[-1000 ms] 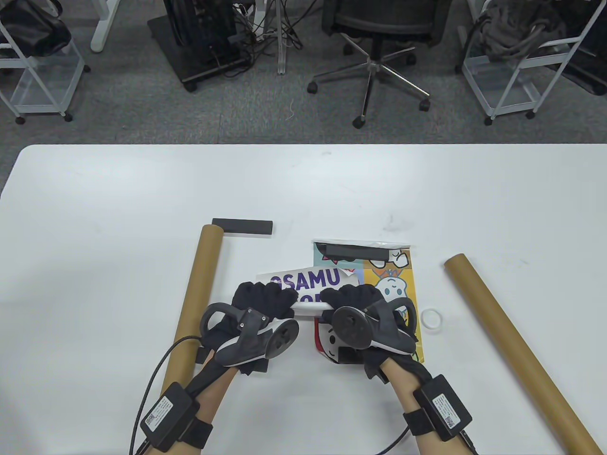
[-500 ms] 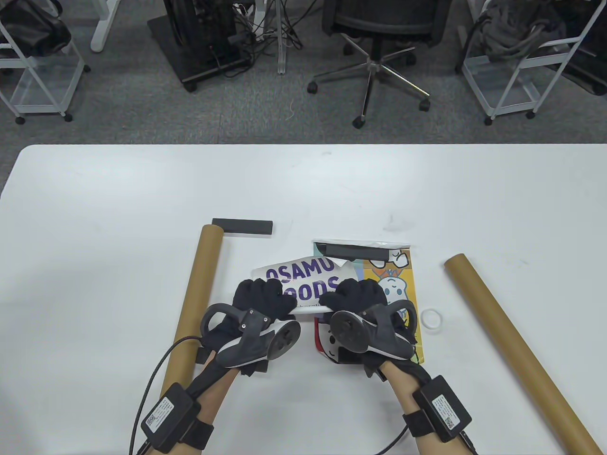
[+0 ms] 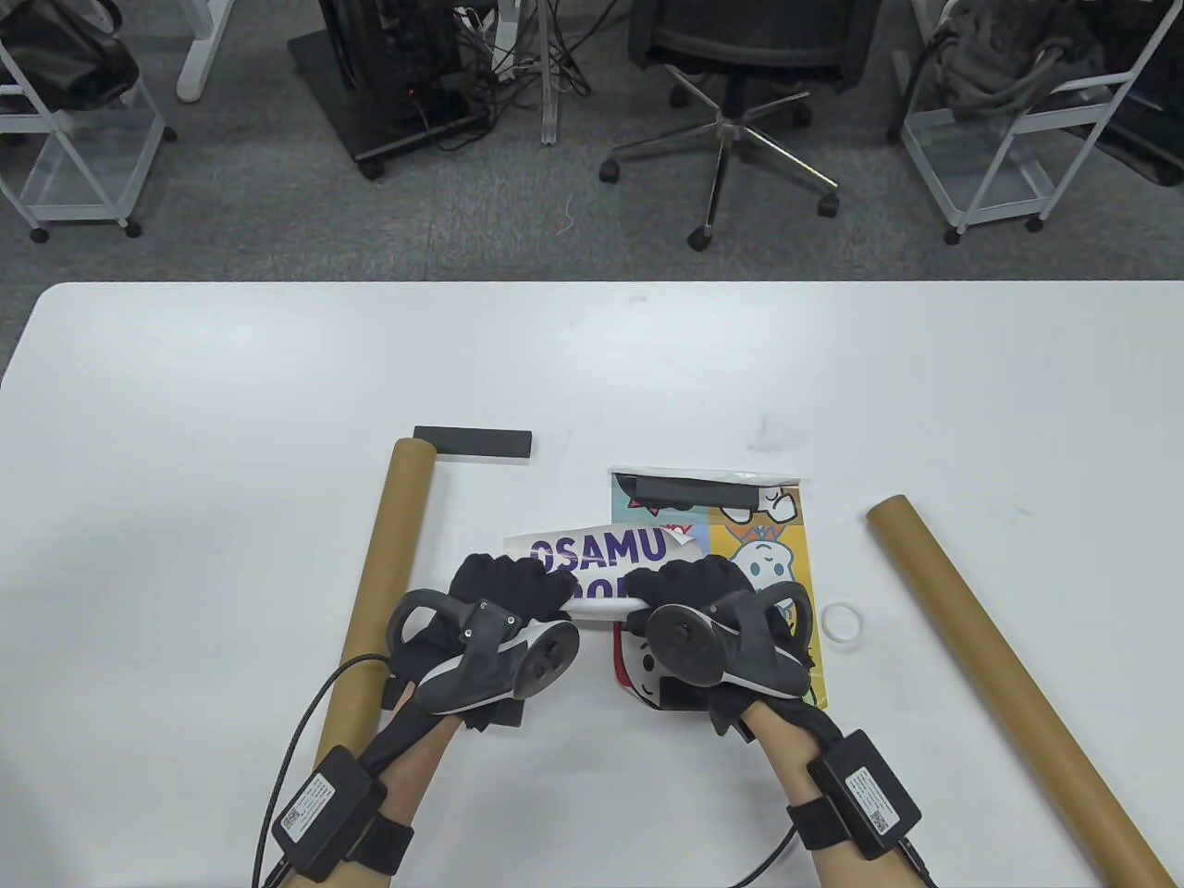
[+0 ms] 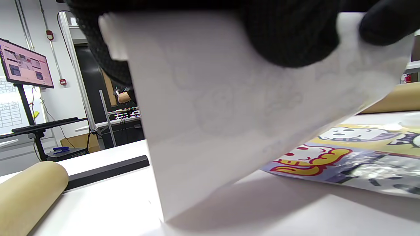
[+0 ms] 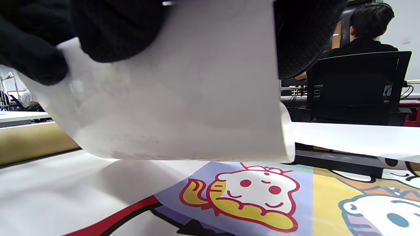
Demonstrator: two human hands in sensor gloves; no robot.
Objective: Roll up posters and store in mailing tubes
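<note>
In the lower middle of the table view, both hands — left hand, right hand — curl their fingers round the poster. Half a second ago two lines of lettering showed; now only one — the roll has tightened, not ready for the mailing tube.

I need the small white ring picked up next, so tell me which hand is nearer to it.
Right. The right hand grips the poster just left of the white ring; the left hand grips it farther left, beyond the right hand.
</note>
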